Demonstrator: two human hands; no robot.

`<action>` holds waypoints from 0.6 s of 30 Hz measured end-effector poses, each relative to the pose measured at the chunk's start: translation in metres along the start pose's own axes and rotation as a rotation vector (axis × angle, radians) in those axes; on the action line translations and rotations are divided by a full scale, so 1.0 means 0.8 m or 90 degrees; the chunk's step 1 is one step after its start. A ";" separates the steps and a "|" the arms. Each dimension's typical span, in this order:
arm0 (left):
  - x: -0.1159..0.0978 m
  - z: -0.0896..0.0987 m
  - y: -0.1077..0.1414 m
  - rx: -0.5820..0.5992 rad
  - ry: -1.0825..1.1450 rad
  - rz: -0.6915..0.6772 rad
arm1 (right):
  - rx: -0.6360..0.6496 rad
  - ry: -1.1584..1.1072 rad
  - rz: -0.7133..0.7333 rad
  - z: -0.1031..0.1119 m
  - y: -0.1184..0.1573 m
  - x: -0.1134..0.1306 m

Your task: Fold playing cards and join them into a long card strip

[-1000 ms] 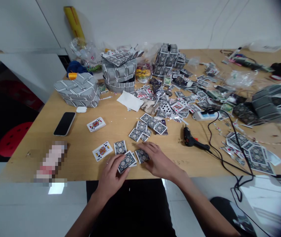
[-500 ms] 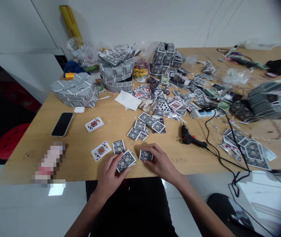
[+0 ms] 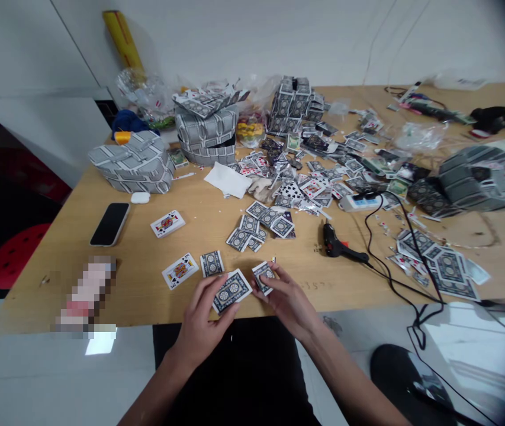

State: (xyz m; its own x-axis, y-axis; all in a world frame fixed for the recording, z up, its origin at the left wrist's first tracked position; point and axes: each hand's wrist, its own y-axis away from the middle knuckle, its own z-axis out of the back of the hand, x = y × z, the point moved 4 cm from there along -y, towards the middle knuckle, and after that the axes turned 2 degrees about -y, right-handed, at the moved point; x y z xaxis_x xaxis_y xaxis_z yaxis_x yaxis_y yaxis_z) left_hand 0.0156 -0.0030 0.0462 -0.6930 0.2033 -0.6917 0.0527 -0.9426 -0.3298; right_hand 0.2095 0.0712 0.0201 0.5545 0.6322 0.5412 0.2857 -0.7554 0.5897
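Nearby, left hand [image 3: 199, 322] fingers pinch a card stack [image 3: 231, 290], right hand [image 3: 286, 299] seemingly another card [image 3: 263, 276], glue gun [image 3: 337, 247] beside.

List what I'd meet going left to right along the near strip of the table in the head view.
Black phone → face-up card → face-down card → left hand holding a card stack → right hand holding a small card → black glue gun → spread of cards.
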 end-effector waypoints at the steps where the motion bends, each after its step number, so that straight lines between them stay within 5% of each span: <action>1: -0.002 -0.001 -0.001 -0.005 -0.003 0.003 | -0.004 0.000 0.010 -0.001 0.001 -0.002; 12: 0.013 -0.018 0.011 0.022 0.215 0.189 | -0.003 0.118 0.133 -0.001 0.004 -0.008; 18: 0.014 -0.020 0.011 0.025 0.226 0.200 | 0.011 0.127 0.141 -0.003 0.007 -0.010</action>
State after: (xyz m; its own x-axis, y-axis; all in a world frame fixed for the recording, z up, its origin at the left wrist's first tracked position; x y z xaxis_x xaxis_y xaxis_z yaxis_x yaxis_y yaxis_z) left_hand 0.0197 -0.0048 0.0257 -0.3594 -0.0218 -0.9329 0.1882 -0.9809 -0.0495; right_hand 0.2046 0.0622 0.0209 0.4400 0.4720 0.7639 0.1898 -0.8804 0.4346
